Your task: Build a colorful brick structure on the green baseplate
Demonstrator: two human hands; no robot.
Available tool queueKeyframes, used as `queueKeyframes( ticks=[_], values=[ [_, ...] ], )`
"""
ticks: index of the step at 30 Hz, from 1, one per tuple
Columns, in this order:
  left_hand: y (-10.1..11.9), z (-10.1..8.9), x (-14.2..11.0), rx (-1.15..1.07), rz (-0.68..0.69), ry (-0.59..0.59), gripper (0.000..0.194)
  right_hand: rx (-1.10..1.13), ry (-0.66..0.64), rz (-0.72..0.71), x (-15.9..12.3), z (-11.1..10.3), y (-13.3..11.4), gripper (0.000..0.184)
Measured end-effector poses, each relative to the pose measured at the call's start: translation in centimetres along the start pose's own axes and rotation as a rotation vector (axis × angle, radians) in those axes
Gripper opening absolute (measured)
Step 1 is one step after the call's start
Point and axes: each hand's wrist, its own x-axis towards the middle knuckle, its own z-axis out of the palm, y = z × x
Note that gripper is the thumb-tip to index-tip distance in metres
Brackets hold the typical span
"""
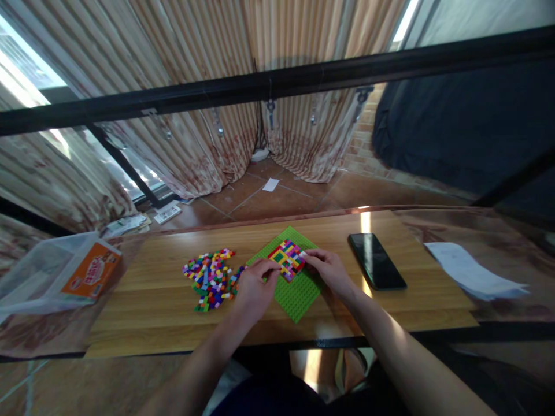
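Note:
A green studded baseplate [297, 302] lies turned cornerwise on the wooden table. On it sits a tight patch of multicoloured toy bricks [289, 260], in pink, yellow, red, white and green. My left hand [258, 283] is at the patch's left side, its thumb and fingers pinched together; what they hold, if anything, is hidden. At the patch's right edge my right hand [329, 270] has its fingertips closed around a pale toy brick [303, 253]. Left of my left hand spreads a heap of loose toy bricks [211, 280], partly hidden by that hand.
A black phone [377, 262] lies right of the baseplate, with white paper [474, 268] farther right. At the far left stands a clear plastic bin [39, 271] with an orange label. A dark metal bar [217, 89] crosses beyond the wooden table [160, 323], before curtains.

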Motion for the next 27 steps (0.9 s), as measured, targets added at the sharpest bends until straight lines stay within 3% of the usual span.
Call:
queueKeyframes(
  ticks=[9,17,27],
  values=[
    [1.3,2.4,3.2,-0.16,0.017,-0.022,0.017,-0.03,-0.048,-0.028,0.4,-0.3,0.5,0.034],
    [1.3,2.5,3.7,-0.093,-0.066,-0.05,0.019,-0.063,-0.085,-0.027,0.6,-0.4,0.8,0.035],
    [1.6,2.9,4.3,0.136,0.143,-0.086,0.018,-0.082,-0.065,-0.054,0.4,-0.3,0.3,0.034]
  ],
)
